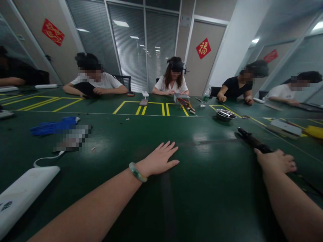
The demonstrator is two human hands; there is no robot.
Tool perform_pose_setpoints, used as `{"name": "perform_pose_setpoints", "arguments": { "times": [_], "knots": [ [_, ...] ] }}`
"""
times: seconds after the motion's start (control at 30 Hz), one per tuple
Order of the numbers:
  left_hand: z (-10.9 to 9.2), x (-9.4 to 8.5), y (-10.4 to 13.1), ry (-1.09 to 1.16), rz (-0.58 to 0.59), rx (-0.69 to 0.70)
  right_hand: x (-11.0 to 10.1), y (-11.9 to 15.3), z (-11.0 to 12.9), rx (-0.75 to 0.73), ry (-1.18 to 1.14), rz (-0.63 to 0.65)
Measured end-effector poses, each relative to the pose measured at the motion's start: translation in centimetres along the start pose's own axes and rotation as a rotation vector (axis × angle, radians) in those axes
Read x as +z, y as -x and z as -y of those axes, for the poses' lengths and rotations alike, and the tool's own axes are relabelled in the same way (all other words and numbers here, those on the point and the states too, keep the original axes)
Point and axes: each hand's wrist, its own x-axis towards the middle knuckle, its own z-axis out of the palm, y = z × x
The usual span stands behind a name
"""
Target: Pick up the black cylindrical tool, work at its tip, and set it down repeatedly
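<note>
My left hand (161,159) lies flat on the green table (202,201) near the middle of the view, its fingers spread and nothing in it. A jade-coloured bangle (137,172) circles that wrist. On the right, my right hand (276,161) is wrapped round the rear part of a dark, elongated tool (250,138), whose narrow end points up and left over the table. A dark cord trails from behind that hand towards the right edge.
At the left lie a white power bank (27,198) with a cable, a blurred phone (74,137) and blue gloves (54,126). A metal bowl (225,115) and a bottle (205,97) stand farther back. White boxes (285,128) are at the right. Several people sit across the table.
</note>
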Motion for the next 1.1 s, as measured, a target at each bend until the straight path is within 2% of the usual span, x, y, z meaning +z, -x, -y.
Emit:
{"name": "perform_pose_setpoints", "arguments": {
  "times": [0.1, 0.23, 0.57, 0.83, 0.97, 1.1],
  "knots": [
    [0.1, 0.0, -0.1, -0.002, 0.009, -0.011, 1.5, -2.3, -1.1, 0.069, -0.062, -0.011],
    [0.1, 0.0, -0.1, -0.009, 0.021, -0.014, 1.8, -3.2, -1.0, 0.067, -0.046, 0.006],
    [0.3, 0.4, -0.2, -0.036, -0.033, 0.018, -0.4, -1.4, -0.4, 0.016, -0.152, 0.001],
    [0.2, 0.5, -0.3, -0.086, -0.056, 0.021, -1.0, -1.0, -0.8, -0.016, -0.188, 0.033],
    [-0.1, 0.5, -0.4, -0.105, -0.049, -0.003, -1.8, -0.6, -0.3, -0.135, -0.163, 0.086],
    [-0.4, 0.3, -0.5, -0.112, -0.061, -0.019, -3.0, 1.5, 1.4, -0.411, -0.143, 0.071]
  ]
}}
